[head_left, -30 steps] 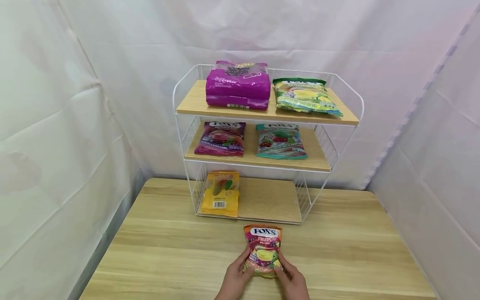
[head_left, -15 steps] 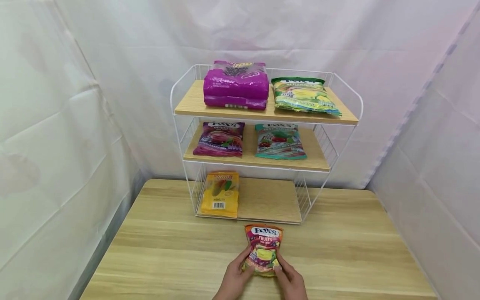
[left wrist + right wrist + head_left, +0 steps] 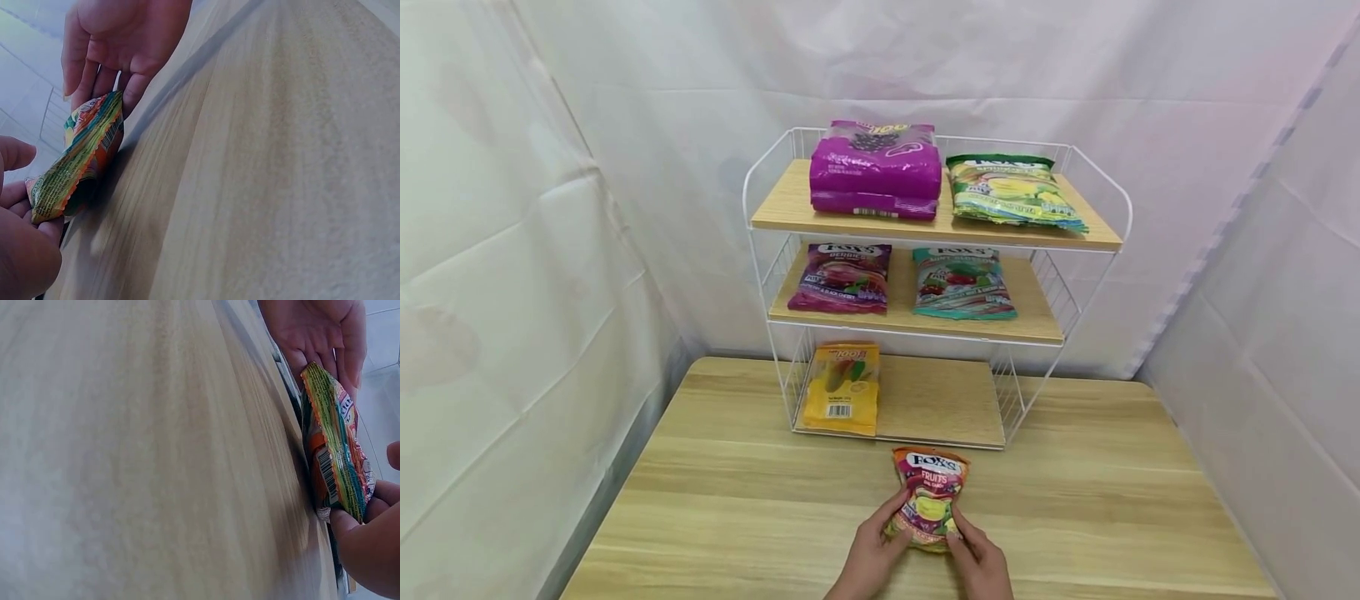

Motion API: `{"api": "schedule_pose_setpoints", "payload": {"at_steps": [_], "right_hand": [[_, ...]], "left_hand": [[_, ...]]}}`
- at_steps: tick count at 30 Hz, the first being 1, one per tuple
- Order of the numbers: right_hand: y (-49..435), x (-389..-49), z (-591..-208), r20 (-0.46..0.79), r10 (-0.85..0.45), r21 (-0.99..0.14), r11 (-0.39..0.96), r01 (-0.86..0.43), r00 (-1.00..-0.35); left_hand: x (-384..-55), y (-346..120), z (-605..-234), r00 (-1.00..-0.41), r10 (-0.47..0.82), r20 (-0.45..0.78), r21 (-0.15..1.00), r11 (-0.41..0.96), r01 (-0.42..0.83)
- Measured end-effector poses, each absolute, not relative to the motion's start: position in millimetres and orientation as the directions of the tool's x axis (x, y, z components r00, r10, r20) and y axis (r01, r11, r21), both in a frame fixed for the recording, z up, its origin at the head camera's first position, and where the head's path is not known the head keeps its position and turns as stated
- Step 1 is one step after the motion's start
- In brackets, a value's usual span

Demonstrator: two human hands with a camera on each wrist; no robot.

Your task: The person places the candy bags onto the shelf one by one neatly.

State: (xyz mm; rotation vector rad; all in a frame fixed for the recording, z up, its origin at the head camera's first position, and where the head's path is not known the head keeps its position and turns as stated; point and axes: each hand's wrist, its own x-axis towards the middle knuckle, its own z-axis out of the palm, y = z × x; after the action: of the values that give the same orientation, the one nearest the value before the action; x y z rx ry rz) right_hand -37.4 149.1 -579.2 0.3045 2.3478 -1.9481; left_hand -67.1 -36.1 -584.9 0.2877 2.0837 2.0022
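Note:
A bag of Fox's fruit candy, orange at its top seam and purple below, is between both hands near the front of the wooden table. My left hand grips its left side and my right hand its right side, around the lower half. The printed front faces up. In the left wrist view the green and yellow bottom seam of the candy bag shows. A barcode is visible on the candy bag in the right wrist view. Whether the bag touches the table is hard to tell.
Behind the bag stands a white wire rack with three wooden shelves. Up top are a purple bag and a green bag. Berry candy and teal candy occupy the middle. A yellow mango bag sits bottom left.
The candy bag has shifted very slightly to the right and turned a little clockwise between the hands. Both hands keep their hold on it. The bags on the rack stay where they were.

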Motion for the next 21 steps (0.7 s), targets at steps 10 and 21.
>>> {"api": "schedule_pose_setpoints", "payload": {"at_steps": [10, 21], "right_hand": [[148.3, -39.3, -577.0, -0.168, 0.137, -0.965, 0.181, 0.191, -0.976], [149.3, -41.8, -575.8, -0.143, 0.151, -0.975, 0.148, 0.166, -0.978]], "left_hand": [[-66.6, -34.8, -581.2, -0.948, 0.314, -0.044, 0.999, 0.029, -0.037], [-67.0, -33.7, -579.7, -0.946, 0.322, -0.033, 0.999, 0.013, -0.031]]}}
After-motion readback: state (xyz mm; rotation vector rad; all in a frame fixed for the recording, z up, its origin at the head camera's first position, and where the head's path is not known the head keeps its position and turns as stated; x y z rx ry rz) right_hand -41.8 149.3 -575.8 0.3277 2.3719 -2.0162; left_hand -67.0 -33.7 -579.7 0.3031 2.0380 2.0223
